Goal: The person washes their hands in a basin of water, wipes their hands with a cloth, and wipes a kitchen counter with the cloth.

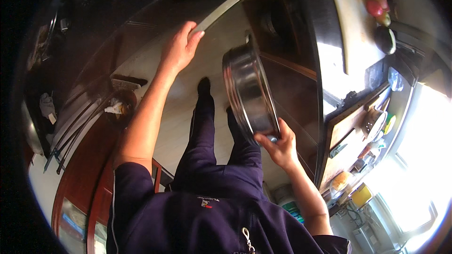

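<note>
My right hand [282, 144] grips the near end of a shiny stainless-steel pot [252, 88], thumb on one side and fingers on the other. The pot is tipped on its side above the floor, and a small loop handle [248, 37] shows at its far end. Its inside is turned away from view. My left hand [180, 47] is closed around the pale edge [229, 7] of a dark panel, perhaps a cabinet door. Behind that edge lies a dark open space, its contents too dim to make out.
Right of me runs a counter with a wooden board [348, 116], a white colander [375, 123], a yellow container [361, 196] and red fruit [375, 7] farther off. A reddish wooden cabinet [76, 183] and metal rods [83, 127] stand to my left. My feet are on the pale floor [173, 127].
</note>
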`<control>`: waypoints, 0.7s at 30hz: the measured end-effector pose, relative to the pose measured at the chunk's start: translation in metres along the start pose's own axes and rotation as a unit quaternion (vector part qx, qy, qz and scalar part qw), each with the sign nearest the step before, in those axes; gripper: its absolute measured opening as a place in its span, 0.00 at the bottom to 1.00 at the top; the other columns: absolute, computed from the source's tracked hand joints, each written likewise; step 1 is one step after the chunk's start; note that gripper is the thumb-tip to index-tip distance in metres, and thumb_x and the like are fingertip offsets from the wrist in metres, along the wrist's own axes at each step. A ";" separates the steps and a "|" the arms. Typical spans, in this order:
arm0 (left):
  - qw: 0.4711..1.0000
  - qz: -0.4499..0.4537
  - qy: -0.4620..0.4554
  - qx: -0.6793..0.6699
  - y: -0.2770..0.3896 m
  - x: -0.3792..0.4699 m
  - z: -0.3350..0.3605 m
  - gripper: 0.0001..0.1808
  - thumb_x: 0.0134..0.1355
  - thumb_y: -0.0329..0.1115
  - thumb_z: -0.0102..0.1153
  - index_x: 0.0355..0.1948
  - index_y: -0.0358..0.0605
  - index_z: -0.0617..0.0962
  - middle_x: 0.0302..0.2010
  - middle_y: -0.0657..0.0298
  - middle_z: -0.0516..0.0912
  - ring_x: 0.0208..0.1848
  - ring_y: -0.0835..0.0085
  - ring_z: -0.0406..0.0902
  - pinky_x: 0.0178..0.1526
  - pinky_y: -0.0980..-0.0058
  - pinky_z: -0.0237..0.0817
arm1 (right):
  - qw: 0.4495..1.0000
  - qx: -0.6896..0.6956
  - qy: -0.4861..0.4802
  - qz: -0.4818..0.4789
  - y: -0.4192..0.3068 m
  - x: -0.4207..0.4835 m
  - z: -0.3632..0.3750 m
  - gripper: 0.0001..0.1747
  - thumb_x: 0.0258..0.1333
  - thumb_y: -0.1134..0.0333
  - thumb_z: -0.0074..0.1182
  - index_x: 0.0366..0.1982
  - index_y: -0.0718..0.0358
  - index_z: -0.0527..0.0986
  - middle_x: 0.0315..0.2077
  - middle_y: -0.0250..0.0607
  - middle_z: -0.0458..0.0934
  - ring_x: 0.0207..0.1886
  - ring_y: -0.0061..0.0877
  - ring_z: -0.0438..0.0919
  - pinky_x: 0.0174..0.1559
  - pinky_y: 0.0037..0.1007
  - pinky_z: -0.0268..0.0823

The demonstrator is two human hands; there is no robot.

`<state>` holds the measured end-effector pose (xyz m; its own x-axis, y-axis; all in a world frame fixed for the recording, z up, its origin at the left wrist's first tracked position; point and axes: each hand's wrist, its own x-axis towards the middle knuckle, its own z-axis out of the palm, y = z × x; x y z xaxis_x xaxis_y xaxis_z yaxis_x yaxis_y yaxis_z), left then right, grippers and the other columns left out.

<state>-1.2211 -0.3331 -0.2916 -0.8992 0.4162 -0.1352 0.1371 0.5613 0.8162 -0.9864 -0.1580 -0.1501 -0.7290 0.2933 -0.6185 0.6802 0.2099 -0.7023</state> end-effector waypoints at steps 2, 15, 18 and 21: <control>0.997 0.058 0.049 0.018 -0.007 0.005 -0.004 0.14 0.60 0.42 0.49 0.38 0.43 0.72 0.29 0.55 0.77 0.32 0.57 0.75 0.32 0.69 0.65 | 0.997 -0.001 0.041 -0.068 0.017 0.026 0.025 0.13 0.40 0.74 0.63 0.29 0.67 0.71 0.26 0.39 0.76 0.29 0.25 0.77 0.30 0.23 0.67; 0.995 0.060 0.078 0.001 -0.016 0.002 0.002 0.12 0.59 0.38 0.53 0.37 0.41 0.73 0.24 0.59 0.75 0.24 0.72 0.71 0.29 0.78 0.61 | 0.844 -0.403 0.233 -0.266 0.069 0.171 0.045 0.11 0.38 0.70 0.57 0.17 0.59 0.64 0.20 0.38 0.66 0.26 0.35 0.68 0.28 0.35 0.62; 0.993 0.079 0.092 0.000 -0.014 0.003 0.001 0.12 0.58 0.38 0.53 0.37 0.40 0.73 0.24 0.58 0.76 0.24 0.72 0.71 0.29 0.78 0.62 | 0.834 -0.411 0.268 -0.254 0.077 0.226 0.027 0.09 0.41 0.68 0.57 0.21 0.59 0.67 0.24 0.40 0.70 0.31 0.38 0.71 0.31 0.36 0.64; 0.990 0.076 0.119 -0.002 -0.011 0.004 0.007 0.12 0.56 0.41 0.54 0.33 0.43 0.74 0.22 0.59 0.76 0.23 0.62 0.73 0.26 0.71 0.63 | 0.785 -0.472 0.341 -0.212 0.087 0.282 -0.002 0.08 0.47 0.64 0.54 0.27 0.60 0.72 0.29 0.44 0.73 0.33 0.40 0.73 0.32 0.36 0.66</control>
<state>-1.2237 -0.3324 -0.3047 -0.9405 0.3158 0.1255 0.2778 0.5019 0.8191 -1.1329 -0.0548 -0.3848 -0.9138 0.3740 0.1587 0.3756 0.9265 -0.0205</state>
